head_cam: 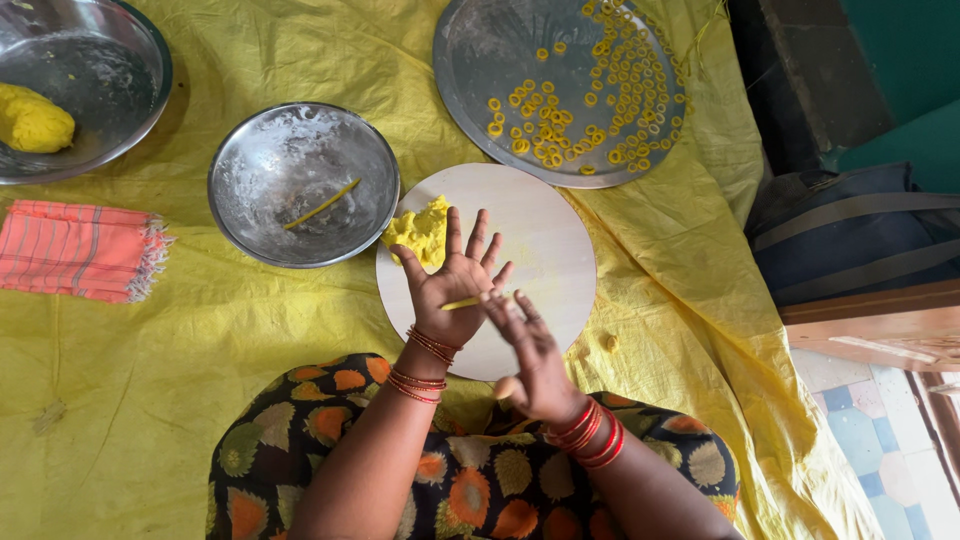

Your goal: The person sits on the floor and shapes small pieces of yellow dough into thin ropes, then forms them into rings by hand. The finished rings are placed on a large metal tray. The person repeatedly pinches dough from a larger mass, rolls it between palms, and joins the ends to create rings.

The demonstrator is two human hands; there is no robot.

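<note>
We see our left hand [452, 285] opened flat, palm up, fingers spread, over the near part of the round wooden board [545, 235], and our right hand [530, 350] laid across it with fingers straight, so that a thin strip of yellow dough [462, 302] is pressed between the two; neither hand is closed around it. Just beyond the left fingertips a lump of yellow dough [420, 232] sits at the board's left edge. Left of the board stands a floured steel bowl [300, 185] with one dough strip inside. Farther off, a steel plate [560, 90] carries many small dough rings [590, 110]. On the yellow sheet [200, 330], a striped orange cloth [80, 250] lies at the left edge, and a larger bowl [90, 80] with dough occupies the far left corner.
</note>
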